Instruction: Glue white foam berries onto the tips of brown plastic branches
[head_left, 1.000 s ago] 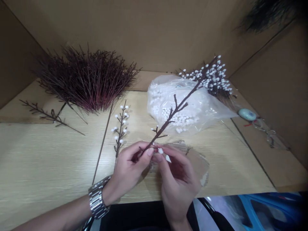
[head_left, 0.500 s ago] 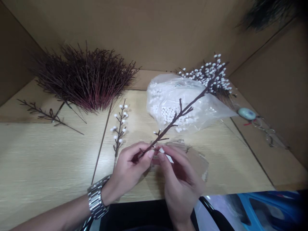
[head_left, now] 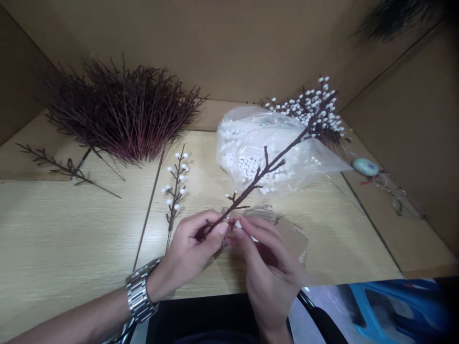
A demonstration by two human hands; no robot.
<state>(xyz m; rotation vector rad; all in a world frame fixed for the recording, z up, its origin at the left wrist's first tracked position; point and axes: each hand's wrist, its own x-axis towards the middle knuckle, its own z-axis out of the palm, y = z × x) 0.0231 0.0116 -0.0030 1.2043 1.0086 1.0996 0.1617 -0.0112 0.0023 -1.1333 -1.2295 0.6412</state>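
My left hand (head_left: 197, 239) grips a brown artificial twig (head_left: 256, 179) near its lower end, and the twig slants up to the right. Thumb and fingers of my right hand (head_left: 268, 267) pinch a small white berry (head_left: 238, 224) at the tip of a short side shoot. More white shows between the right fingers, partly hidden. Left of the hands lies a twig with white berries (head_left: 175, 191). Beyond the held twig is a clear plastic bag (head_left: 247, 138) of loose white berries.
A thick bundle of bare twigs (head_left: 132, 114) lies at the back left, with a single bare twig (head_left: 68, 167) in front. Berried twigs (head_left: 308, 107) are heaped behind the bag. A pale green oval object (head_left: 365, 166) sits at right. Flattened cardboard (head_left: 292, 236) lies beneath my right hand.
The whole view has shifted slightly. Both hands keep nearly the same pose on the twig, and the white berry now sits against the side shoot's tip, with less white showing between the right fingers.
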